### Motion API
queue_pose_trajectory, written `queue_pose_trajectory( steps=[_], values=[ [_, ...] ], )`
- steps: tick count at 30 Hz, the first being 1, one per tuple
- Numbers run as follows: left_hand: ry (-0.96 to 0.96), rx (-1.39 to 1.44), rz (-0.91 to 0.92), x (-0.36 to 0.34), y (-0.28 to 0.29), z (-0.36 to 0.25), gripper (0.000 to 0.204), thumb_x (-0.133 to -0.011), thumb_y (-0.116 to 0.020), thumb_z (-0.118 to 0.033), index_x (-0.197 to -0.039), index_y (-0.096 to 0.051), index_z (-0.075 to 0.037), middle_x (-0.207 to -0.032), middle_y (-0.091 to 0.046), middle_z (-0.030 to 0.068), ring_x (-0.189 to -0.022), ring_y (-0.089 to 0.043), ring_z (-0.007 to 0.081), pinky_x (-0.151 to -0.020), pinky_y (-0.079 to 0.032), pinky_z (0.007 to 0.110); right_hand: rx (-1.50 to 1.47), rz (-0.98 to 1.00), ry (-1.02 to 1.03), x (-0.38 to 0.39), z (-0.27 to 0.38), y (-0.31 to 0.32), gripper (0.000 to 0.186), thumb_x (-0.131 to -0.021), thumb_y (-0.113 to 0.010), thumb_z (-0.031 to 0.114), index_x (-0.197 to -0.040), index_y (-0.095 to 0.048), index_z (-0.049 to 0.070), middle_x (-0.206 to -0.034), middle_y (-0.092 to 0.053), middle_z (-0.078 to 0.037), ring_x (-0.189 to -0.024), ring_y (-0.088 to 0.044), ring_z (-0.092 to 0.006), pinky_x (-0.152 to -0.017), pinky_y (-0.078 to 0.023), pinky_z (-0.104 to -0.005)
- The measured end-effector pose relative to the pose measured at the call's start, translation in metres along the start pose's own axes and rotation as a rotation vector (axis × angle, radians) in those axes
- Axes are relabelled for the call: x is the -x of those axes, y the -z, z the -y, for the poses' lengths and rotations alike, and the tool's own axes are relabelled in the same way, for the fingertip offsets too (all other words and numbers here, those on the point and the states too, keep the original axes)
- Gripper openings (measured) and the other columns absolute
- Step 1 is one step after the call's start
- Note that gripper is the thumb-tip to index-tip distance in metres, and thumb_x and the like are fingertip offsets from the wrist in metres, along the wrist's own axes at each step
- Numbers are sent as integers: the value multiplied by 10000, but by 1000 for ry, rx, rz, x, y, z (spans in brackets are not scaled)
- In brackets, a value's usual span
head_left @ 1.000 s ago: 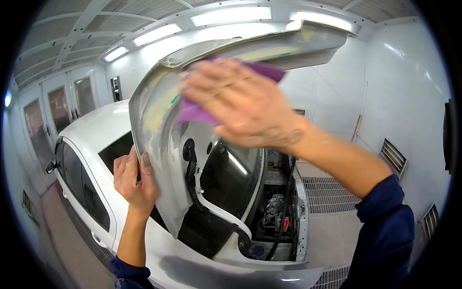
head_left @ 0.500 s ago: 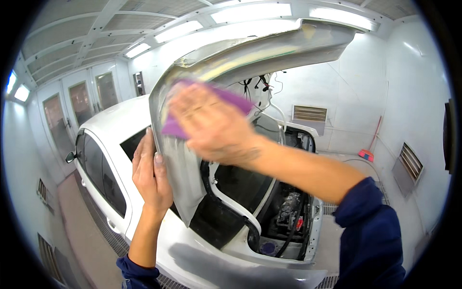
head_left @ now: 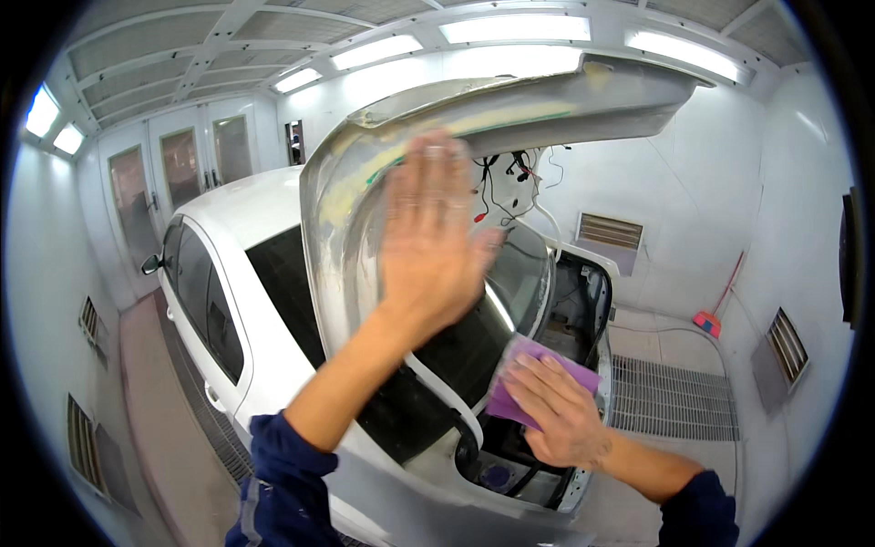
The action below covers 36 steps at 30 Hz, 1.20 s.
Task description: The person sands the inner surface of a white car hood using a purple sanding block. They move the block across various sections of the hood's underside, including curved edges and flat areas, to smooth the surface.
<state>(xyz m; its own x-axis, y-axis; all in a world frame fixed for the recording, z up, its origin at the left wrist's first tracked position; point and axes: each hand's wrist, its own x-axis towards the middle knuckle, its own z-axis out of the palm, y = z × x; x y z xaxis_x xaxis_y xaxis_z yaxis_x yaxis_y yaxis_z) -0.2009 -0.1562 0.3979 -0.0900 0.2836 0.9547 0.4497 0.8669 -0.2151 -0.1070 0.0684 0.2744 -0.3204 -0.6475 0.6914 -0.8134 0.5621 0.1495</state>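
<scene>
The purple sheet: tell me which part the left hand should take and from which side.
Likely the left edge, from the left. The flat purple sheet juts out there past the fingertips of the right hand, leaving a thin free strip to pinch, while that hand covers its middle.

my left hand [head_left: 427, 246] is blurred, and i cannot tell whether it touches the grey panel [head_left: 342, 264] it partly hides. my right hand [head_left: 558, 410] covers some of the purple sheet [head_left: 581, 371]. the lower edge cuts off both my navy sleeves [head_left: 290, 467], and the dark thing [head_left: 849, 255] at the right rim shows too little to name.
</scene>
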Motion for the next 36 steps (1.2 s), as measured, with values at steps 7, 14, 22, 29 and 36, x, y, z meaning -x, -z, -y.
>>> queue_pose_trajectory(
  steps=[7, 14, 22, 29, 36],
  values=[
    [-268, 206, -138, -83, -19, -76, 839, -959, -560, -525, -1616, -304, -70, -1682, -286, 128, -1577, -197, 318, -1284, -79, 482, -121, 79, -296, 77, 2, 26, 612, -639, -534, -19, -1237, -641, -90, -1320, -628, -278, -1311, -560, -461, -1159, -377, -549],
    [-215, -88, -139, -52, -11, -13, 765, -983, -541, -487, -1617, -325, -118, -1678, -299, 122, -1568, -227, 322, -1273, -137, 488, -175, 40, -492, 115, 6, 25, 525, -725, -490, -50, -1227, -638, -85, -1276, -654, -280, -1248, -600, -476, -1148, -389, -552],
    [-8, -159, -18, 14, 19, 49, 778, -997, -552, -432, -1626, -271, -71, -1685, -262, 150, -1562, -230, 348, -1258, -183, 492, -333, 15, -573, 103, 6, 0, 451, -808, -470, -44, -1220, -651, -72, -1257, -676, -260, -1232, -623, -450, -1142, -415, -513],
    [92, -143, 36, 45, 33, 52, 788, -982, -593, -340, -1609, -257, 0, -1674, -246, 219, -1553, -214, 414, -1242, -204, 526, -455, 20, -691, 93, 21, -13, 469, -838, -431, -29, -1259, -631, -72, -1246, -688, -257, -1200, -658, -420, -1092, -465, -441],
    [0, -236, -132, -4, 17, 27, 756, -901, -703, -399, -1557, -446, -126, -1566, -353, 122, -1383, -311, 344, -1136, -253, 465, -591, -110, -885, 80, 15, -6, 383, -981, -437, 100, -1269, -633, -58, -1229, -693, -248, -1139, -683, -294, -1018, -495, -388]
  ],
)
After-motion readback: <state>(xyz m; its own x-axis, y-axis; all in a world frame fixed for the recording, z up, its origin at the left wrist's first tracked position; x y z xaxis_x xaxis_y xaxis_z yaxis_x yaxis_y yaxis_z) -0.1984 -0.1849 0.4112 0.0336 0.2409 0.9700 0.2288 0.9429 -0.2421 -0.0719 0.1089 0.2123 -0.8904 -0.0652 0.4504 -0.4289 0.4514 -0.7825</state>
